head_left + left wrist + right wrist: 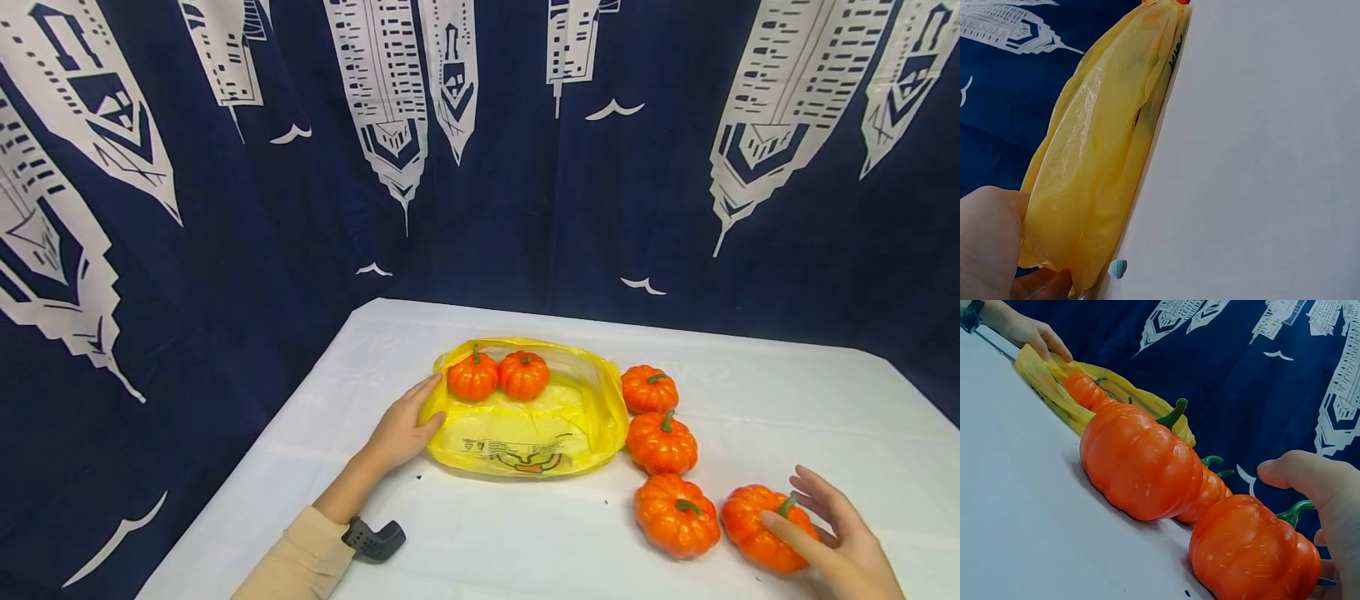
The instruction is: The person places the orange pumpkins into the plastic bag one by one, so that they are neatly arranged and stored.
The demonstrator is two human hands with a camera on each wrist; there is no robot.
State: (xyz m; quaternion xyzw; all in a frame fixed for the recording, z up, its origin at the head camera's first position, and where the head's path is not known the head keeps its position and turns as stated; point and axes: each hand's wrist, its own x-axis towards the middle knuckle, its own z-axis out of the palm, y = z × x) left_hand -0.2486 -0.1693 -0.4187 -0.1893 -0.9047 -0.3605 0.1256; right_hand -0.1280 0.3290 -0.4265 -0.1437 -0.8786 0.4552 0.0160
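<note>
A yellow plastic bag (517,450) lies with its mouth spread wide, two small orange pumpkins (472,377) inside at the back left. At the bag's left end, my left hand (405,423) holds the edge; the left wrist view has the bag (1091,156) between thumb and fingers. My right hand (843,533) is around the near right pumpkin (765,529), thumb and fingers spread apart. In the right wrist view the thumb stands off this pumpkin (1254,550); the other fingers are mostly hidden behind it.
Left of the right hand sits another pumpkin (677,517). Behind it, two more pumpkins (662,442) line the bag's right side. All rest on a white-covered table (510,542), with a dark blue printed curtain (525,225) behind.
</note>
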